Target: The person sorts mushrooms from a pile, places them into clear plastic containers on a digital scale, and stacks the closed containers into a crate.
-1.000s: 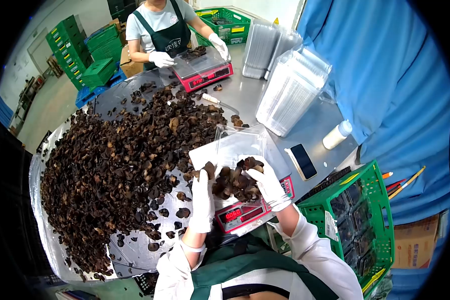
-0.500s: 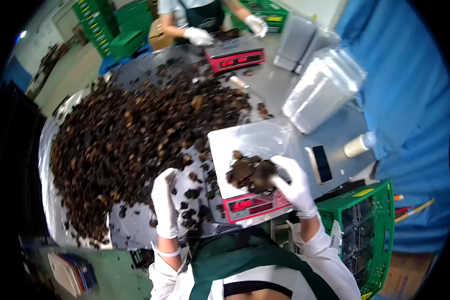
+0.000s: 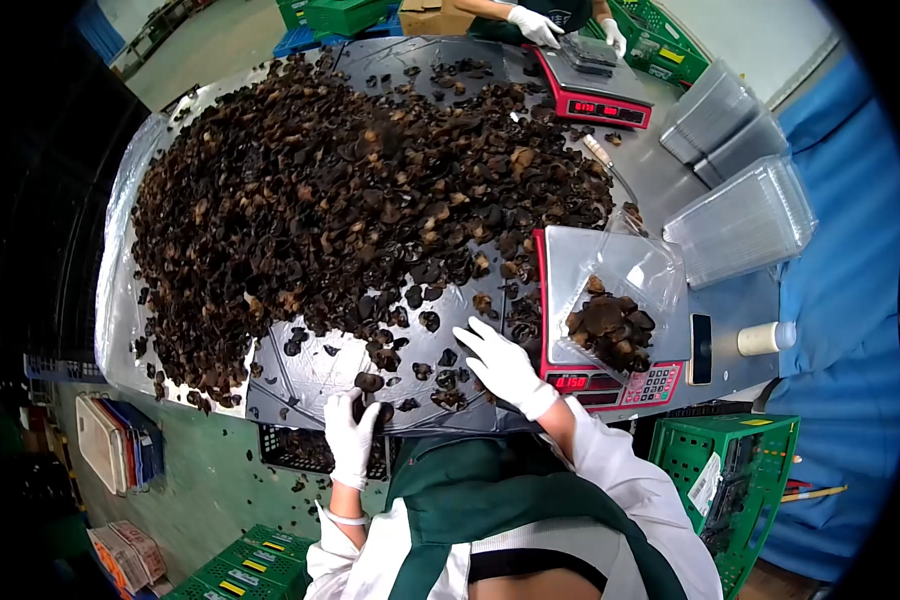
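Left of the scale [image 3: 572,270], gather dark pieces [image 3: 429,321] gently with spread, empty right hand [image 3: 508,366] and half-curled left hand [image 3: 350,437], contents unclear.

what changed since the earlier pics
The right hand let go of the dark pieces in the clear tray and moved left, off the scale, to the table. The left hand, at the scale at first, is now farther left, by the table's near edge. The display reads 0.150, up from 0.060. The tray stays on the scale, the phone and bottle right of it.
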Action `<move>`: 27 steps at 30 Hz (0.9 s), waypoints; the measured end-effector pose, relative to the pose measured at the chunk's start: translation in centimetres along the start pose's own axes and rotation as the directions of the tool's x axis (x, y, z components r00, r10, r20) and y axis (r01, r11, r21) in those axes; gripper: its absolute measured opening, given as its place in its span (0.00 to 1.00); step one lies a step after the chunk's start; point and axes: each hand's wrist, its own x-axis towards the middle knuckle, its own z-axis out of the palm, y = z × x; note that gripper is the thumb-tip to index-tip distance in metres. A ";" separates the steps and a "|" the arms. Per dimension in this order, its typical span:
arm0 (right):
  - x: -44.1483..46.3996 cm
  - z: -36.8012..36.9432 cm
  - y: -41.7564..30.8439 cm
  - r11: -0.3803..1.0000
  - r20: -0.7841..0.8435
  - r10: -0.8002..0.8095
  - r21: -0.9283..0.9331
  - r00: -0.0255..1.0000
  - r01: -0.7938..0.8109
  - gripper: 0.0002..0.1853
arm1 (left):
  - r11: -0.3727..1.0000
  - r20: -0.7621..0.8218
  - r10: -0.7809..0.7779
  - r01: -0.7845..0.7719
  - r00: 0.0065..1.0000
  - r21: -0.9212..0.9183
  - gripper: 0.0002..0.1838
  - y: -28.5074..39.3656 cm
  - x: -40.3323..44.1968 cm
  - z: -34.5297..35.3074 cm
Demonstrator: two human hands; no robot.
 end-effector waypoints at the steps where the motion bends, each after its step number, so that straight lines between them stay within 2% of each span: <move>1: 0.6 1.8 0.1 0.972 -0.088 -0.085 -0.225 0.992 0.063 0.20 | 1.000 0.032 -0.004 0.005 0.999 -0.025 0.22 0.0 -0.3 0.1; 2: 1.1 2.8 0.8 0.971 -0.081 -0.086 -0.229 0.993 0.066 0.20 | 0.999 0.064 -0.006 0.009 0.998 -0.050 0.24 0.0 -0.5 0.3; 3: 1.8 3.3 1.1 0.972 -0.059 -0.068 -0.230 0.996 0.053 0.19 | 1.000 0.121 -0.002 0.001 0.993 0.009 0.26 0.2 -0.8 0.1; 4: 2.1 3.6 1.4 0.972 -0.040 -0.050 -0.231 0.998 0.039 0.18 | 0.998 0.129 0.060 -0.061 0.990 0.003 0.25 -0.2 -1.1 0.4; 5: 1.7 3.6 1.8 0.991 -0.102 -0.077 -0.118 0.992 0.065 0.18 | 0.994 0.146 0.104 -0.108 0.984 0.021 0.24 -0.5 -1.2 0.6; 6: 1.4 3.1 1.4 1.000 -0.078 -0.016 -0.007 0.997 0.016 0.18 | 0.987 0.164 0.148 -0.156 0.975 0.037 0.23 -0.7 -1.4 0.7; 8: 0.6 2.7 0.5 0.984 -0.102 -0.178 -0.012 0.979 0.178 0.19 | 0.986 0.166 0.169 -0.169 0.971 -0.016 0.20 -1.3 -1.3 0.8; 9: -0.1 2.3 -0.6 0.988 0.015 -0.156 0.008 0.988 0.155 0.23 | 0.988 0.157 0.146 -0.135 0.977 -0.079 0.19 -1.7 -1.3 0.8; 10: -0.8 2.3 -1.6 0.988 0.098 -0.143 -0.046 0.985 0.148 0.27 | 0.985 0.151 0.125 -0.104 0.981 -0.140 0.17 -1.9 -1.2 0.6; 12: -1.2 3.0 -3.2 0.926 0.197 -0.189 -0.292 0.962 0.242 0.32 | 0.984 0.140 0.107 -0.085 0.984 -0.156 0.17 -2.3 -0.7 0.2; 14: -1.1 4.0 -3.5 0.922 0.241 -0.147 -0.318 0.959 0.221 0.28 | 0.980 0.007 0.155 -0.152 0.988 -0.130 0.19 -2.5 0.3 0.0; 16: -0.9 5.7 -2.0 0.971 0.119 -0.131 -0.184 0.984 0.151 0.21 | 0.980 0.014 0.145 -0.142 0.989 -0.139 0.22 -3.1 1.1 0.3; 17: -0.8 6.2 -1.6 0.976 0.031 -0.147 -0.160 0.989 0.150 0.15 | 0.971 0.019 0.205 -0.200 0.979 -0.134 0.24 -3.3 1.6 0.7; 18: -0.7 6.5 -1.2 0.976 0.020 -0.139 -0.164 0.990 0.140 0.15 | 0.956 0.025 0.267 -0.261 0.963 -0.130 0.25 -3.2 2.2 0.8; 20: -0.3 6.9 -0.1 0.983 -0.168 -0.119 0.116 0.978 0.140 0.12 | 0.929 0.121 0.369 -0.364 0.922 -0.060 0.29 -2.8 3.4 1.0; 21: -0.1 6.2 -0.9 0.918 -0.150 0.084 0.396 0.985 -0.018 0.11 | 0.920 0.142 0.392 -0.385 0.909 -0.078 0.28 -3.2 3.7 1.3; 22: -0.1 6.3 -0.4 0.746 -0.049 0.216 0.653 0.975 -0.132 0.11 | 0.909 0.167 0.417 -0.406 0.893 -0.099 0.27 -3.7 4.1 1.6; 23: -0.2 5.8 -0.3 0.395 0.104 0.325 0.888 0.940 -0.235 0.11 | 0.912 0.167 0.408 -0.392 0.897 -0.124 0.25 -4.1 4.4 1.8; 24: -0.5 5.1 -0.1 -0.028 0.271 0.358 0.960 0.894 -0.279 0.12 | 0.911 0.167 0.405 -0.382 0.899 -0.153 0.23 -4.1 4.9 1.9; 25: -0.6 5.8 1.1 -0.467 0.342 0.228 0.860 0.912 -0.206 0.13 | 0.913 0.117 0.387 -0.363 0.915 -0.184 0.21 -3.8 5.1 2.0; 26: -1.8 6.6 1.8 -0.470 0.216 0.168 0.875 0.962 -0.114 0.16 | 0.919 0.108 0.371 -0.347 0.922 -0.189 0.19 -3.6 5.3 1.9; 27: -2.2 6.4 1.0 -0.286 0.148 0.199 0.954 0.969 -0.087 0.18 | 0.908 0.091 0.395 -0.374 0.914 -0.186 0.19 -3.4 5.6 1.8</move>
